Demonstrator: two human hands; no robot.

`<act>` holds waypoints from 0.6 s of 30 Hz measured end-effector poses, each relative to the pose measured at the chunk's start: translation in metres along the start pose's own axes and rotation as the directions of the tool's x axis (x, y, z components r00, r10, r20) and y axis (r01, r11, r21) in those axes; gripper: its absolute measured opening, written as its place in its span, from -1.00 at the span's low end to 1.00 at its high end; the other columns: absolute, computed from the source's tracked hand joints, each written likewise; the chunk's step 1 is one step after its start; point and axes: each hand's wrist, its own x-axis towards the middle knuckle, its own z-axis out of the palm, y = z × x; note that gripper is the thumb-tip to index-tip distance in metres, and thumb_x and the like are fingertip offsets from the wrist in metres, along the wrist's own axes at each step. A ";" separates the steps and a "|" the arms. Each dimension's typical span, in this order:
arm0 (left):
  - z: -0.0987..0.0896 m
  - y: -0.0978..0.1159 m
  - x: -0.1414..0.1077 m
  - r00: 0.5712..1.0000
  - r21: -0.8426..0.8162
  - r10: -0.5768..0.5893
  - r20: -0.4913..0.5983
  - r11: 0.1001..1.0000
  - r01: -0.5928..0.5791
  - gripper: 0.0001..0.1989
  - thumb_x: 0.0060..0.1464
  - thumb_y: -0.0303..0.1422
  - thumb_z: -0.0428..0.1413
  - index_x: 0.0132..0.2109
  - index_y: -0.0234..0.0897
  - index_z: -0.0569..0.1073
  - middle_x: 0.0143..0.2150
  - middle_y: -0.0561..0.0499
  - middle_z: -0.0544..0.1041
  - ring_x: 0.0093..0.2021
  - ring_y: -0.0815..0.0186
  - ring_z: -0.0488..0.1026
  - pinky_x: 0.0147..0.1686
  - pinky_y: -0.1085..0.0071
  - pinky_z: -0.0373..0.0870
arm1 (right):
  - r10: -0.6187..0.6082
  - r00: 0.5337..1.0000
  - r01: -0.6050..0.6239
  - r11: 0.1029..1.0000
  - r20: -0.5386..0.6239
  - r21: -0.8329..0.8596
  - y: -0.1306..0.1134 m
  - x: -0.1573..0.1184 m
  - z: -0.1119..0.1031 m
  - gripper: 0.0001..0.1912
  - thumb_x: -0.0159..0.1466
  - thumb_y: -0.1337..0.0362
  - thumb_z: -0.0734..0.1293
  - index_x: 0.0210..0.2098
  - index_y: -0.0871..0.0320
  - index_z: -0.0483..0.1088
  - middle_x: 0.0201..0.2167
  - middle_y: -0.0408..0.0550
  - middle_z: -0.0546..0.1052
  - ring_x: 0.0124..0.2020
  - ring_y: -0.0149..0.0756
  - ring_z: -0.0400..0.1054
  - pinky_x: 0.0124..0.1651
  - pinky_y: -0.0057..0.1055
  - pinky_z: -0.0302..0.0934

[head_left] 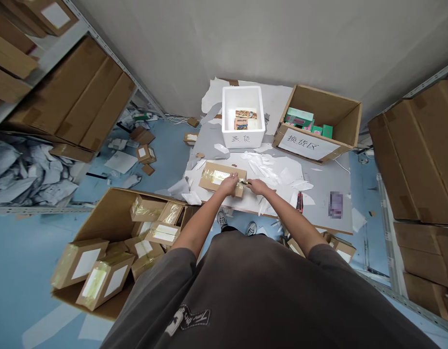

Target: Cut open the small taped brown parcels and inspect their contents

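A taped cardboard box (209, 175) with a white label lies on the table in front of me. My left hand (230, 185) is closed over its near right part, steadying it. In my right hand (259, 187) is a utility knife (245, 182), its tip at the clear tape on the right end of the box. Whether the blade has gone into the tape is too small to make out. Scraps of white paper (262, 167) lie just beyond my right hand, and a red and black tool (300, 201) rests beside my right forearm.
A white foam bin (243, 139) with small packages and a cardboard bin (311, 151) with green boxes stand at the back of the table. At left, a large carton (96, 213) holds several taped boxes. Loaded shelves (400, 160) flank both sides; litter covers the blue floor (166, 145).
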 end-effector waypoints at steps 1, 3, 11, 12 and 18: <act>0.000 0.000 -0.001 1.000 -0.007 0.003 -0.003 1.000 -0.003 0.30 -0.35 -0.42 0.61 0.52 -0.31 0.17 0.67 -0.47 -0.04 0.67 -0.19 -0.03 0.52 0.18 0.22 | 0.013 1.000 -0.013 0.996 0.009 0.084 0.001 -0.001 0.000 -0.76 0.32 0.21 0.55 -0.38 0.06 0.44 -0.48 -0.08 0.54 -0.32 -0.12 0.46 -0.21 -0.36 0.19; -0.001 0.001 -0.002 1.000 -0.016 0.011 -0.012 1.000 -0.011 0.30 -0.35 -0.43 0.61 0.51 -0.30 0.18 0.68 -0.47 -0.04 0.67 -0.18 -0.02 0.51 0.18 0.23 | 0.050 0.996 -0.068 0.960 0.073 0.272 0.005 -0.005 0.003 -0.68 0.27 0.13 0.58 -0.43 0.05 0.40 -0.60 -0.18 0.45 -0.48 -0.22 0.37 -0.32 -0.39 0.19; 0.002 -0.003 0.001 0.999 0.003 0.032 -0.019 0.999 -0.032 0.31 -0.34 -0.41 0.60 0.53 -0.32 0.15 0.67 -0.47 0.00 0.66 -0.15 0.00 0.54 0.20 0.15 | 0.149 0.953 -0.281 0.769 0.265 0.574 0.005 -0.018 0.025 -0.53 0.25 -0.07 0.59 -0.37 0.02 0.29 -0.67 -0.29 0.36 -0.70 -0.38 0.18 -0.57 -0.46 0.06; 0.002 -0.003 0.002 0.999 0.001 0.035 -0.022 0.999 -0.035 0.32 -0.34 -0.40 0.60 0.53 -0.34 0.14 0.66 -0.48 0.00 0.66 -0.15 0.01 0.55 0.20 0.13 | 0.154 0.949 -0.291 0.766 0.275 0.574 0.003 -0.019 0.027 -0.52 0.25 -0.08 0.59 -0.36 0.02 0.29 -0.67 -0.30 0.36 -0.70 -0.38 0.18 -0.57 -0.46 0.06; 0.004 -0.006 -0.002 0.996 -0.016 0.080 -0.038 0.997 -0.081 0.24 -0.36 -0.41 0.61 0.48 -0.36 0.27 0.66 -0.44 0.04 0.66 -0.20 0.01 0.57 0.13 0.10 | 0.174 0.949 -0.292 0.797 0.261 0.529 0.003 -0.039 0.030 -0.64 0.39 -0.01 0.46 -0.31 0.00 0.25 -0.67 -0.29 0.34 -0.69 -0.34 0.19 -0.54 -0.42 0.11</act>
